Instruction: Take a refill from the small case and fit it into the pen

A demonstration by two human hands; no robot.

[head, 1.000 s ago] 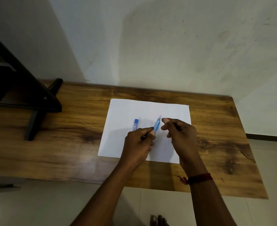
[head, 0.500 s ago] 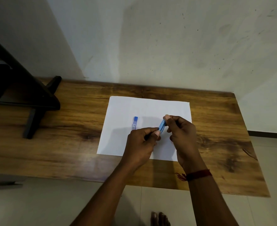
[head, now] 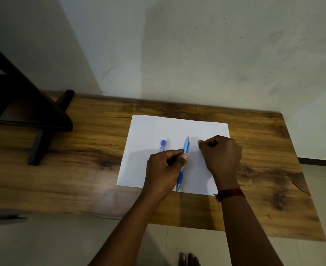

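A blue pen (head: 186,148) stands at a slant over a white sheet of paper (head: 148,129) on a wooden table (head: 81,150). My left hand (head: 164,169) grips the pen's middle between thumb and fingers, its tip pointing down toward the sheet's near edge. My right hand (head: 221,156) hovers just right of the pen with its fingers curled into a fist, apart from the pen; nothing shows in it. A small blue case (head: 163,145) lies on the paper just left of the pen.
A black stand (head: 33,104) with angled legs occupies the table's left end. A pale wall rises behind the table. My right wrist carries a red thread band (head: 230,193). Toes (head: 189,259) show on the tiled floor below the table's near edge.
My right hand, which pinched the pen's top end, has let go and moved right. The pen now sits more upright in my left hand.
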